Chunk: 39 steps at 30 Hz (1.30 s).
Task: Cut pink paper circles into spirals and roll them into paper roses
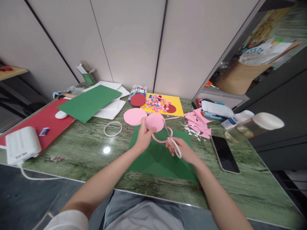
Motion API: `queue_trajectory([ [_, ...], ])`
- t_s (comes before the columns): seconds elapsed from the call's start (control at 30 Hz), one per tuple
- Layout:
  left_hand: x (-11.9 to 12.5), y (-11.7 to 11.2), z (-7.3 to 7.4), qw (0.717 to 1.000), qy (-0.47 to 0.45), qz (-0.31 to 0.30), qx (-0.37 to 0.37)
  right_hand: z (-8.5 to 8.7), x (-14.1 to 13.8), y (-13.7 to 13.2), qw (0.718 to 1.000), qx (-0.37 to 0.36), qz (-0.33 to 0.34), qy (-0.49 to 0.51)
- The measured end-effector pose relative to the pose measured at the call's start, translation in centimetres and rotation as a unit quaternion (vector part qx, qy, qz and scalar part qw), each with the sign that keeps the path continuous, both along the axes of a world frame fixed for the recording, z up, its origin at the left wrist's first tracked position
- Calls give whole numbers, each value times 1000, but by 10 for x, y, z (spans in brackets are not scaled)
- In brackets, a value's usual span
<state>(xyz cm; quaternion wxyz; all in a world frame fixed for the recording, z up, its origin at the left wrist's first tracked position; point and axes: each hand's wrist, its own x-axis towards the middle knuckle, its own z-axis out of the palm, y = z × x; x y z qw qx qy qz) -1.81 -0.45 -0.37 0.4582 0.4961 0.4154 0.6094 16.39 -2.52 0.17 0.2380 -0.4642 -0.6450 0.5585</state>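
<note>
Left hand (pixel 143 135) and right hand (pixel 183 150) are bare; white sleeve (pixel 69 220), grey clothing (pixel 144 214).

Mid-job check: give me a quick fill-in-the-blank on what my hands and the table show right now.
1. The left hand holds a ____ paper circle.
2. The right hand grips scissors whose handles are ____.
3. Under both hands lies a ____ sheet.
4. The phone lies screen up on the ____ side of that sheet.

Missing words: pink; white; green; right
</note>
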Motion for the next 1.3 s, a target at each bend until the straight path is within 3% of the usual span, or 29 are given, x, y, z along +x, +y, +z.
queue_trajectory([
  [0.57, 1, 2, -1, 1000, -14, 13, 2, -2, 0, 0, 1000, 0, -3, -17],
  [0.9, -1, 4, -7, 998, 59, 24, 12, -1, 0, -1, 1000, -6, 0, -2],
  [1.3, -2, 5, -7, 998, 51, 49, 0, -3, 0, 0, 1000, -6, -4, -6],
])
